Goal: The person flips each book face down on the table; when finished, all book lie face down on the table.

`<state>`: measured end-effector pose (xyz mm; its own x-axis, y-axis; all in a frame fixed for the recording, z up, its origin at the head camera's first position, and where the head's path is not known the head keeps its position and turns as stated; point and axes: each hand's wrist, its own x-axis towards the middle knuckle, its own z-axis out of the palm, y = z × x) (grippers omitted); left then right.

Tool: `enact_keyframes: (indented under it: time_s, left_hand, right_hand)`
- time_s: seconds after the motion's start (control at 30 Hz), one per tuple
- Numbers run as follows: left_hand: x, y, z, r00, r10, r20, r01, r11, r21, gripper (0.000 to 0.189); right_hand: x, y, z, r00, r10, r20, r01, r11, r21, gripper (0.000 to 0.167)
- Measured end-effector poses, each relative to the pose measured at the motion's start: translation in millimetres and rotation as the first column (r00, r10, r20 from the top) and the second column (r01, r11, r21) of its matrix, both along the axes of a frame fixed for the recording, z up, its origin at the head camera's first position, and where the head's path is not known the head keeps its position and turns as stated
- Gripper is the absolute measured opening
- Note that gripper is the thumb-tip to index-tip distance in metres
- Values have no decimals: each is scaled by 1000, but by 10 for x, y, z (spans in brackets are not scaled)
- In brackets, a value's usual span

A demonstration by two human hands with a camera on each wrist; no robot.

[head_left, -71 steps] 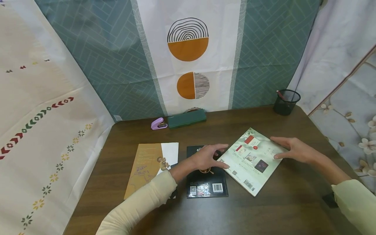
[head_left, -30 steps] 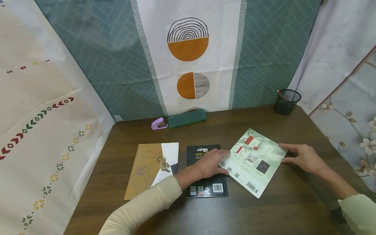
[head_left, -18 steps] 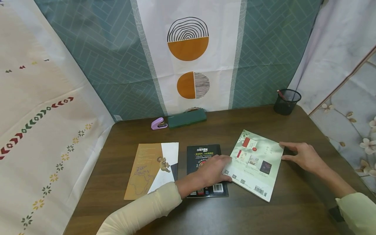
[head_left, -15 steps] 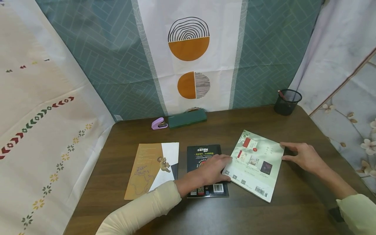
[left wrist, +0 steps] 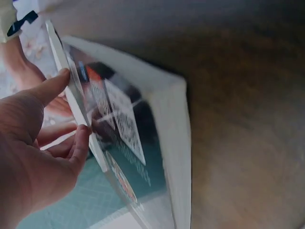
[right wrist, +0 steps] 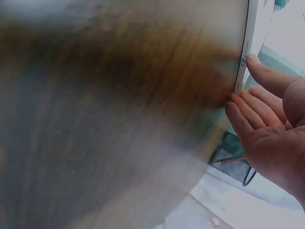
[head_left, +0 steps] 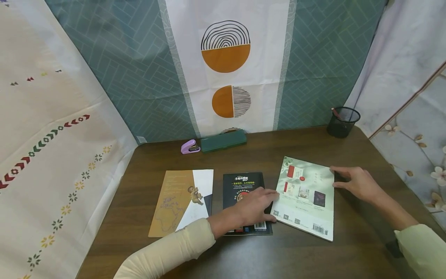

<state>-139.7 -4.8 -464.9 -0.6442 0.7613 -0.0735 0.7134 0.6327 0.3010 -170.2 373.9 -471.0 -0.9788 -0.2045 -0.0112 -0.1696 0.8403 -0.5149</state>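
A pale green book (head_left: 303, 211), back cover up, lies at the right, almost square to the table's front. My left hand (head_left: 253, 207) reaches over a black book (head_left: 230, 184) and partly hides it; its thumb and fingertips touch the green book's left edge. On the opposite edge rest the thumb and fingertips of my right hand (head_left: 360, 185). In the left wrist view, the left hand (left wrist: 43, 157) has its fingertips along the thin white page edge (left wrist: 59, 55), above the glossy black book (left wrist: 143, 143). The right wrist view has extended fingers of the right hand (right wrist: 271, 129) against the white spine (right wrist: 243, 59).
A tan-and-white book (head_left: 175, 205) lies left of the black one on the brown wooden table (head_left: 296, 259). Along the back stand a lilac stapler (head_left: 189, 147), a dark green case (head_left: 223, 140) and a black mesh pen cup (head_left: 342, 123). Fabric hangs behind and at both sides.
The green book has turned clockwise from a slanted position to nearly straight. My right hand has come up to its right edge, and my left hand has shifted slightly toward me along the left edge.
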Motion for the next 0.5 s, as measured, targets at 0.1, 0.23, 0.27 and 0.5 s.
enact_keyframes:
  time_s: [0.1, 0.23, 0.27, 0.5]
  left_hand:
    - [3, -6, 4, 1000, 0, 6, 0, 1000, -18, 75]
    - [4, -11, -8, 1000, -17, -18, 16, 999, -38, 75]
    - [10, -8, -15, 999, -21, -30, 20, 999, -41, 75]
    - [124, 43, -46, 992, -22, -128, 17, 999, -42, 72]
  right_hand:
    - [-41, -8, -3, 999, 22, 24, -22, 1000, -13, 67]
    - [-76, -25, -2, 997, 57, 44, -55, 997, -46, 66]
    - [-82, -31, -1, 997, 65, 44, -63, 997, -53, 66]
    - [-152, -92, 11, 995, 94, 41, -92, 994, -58, 62]
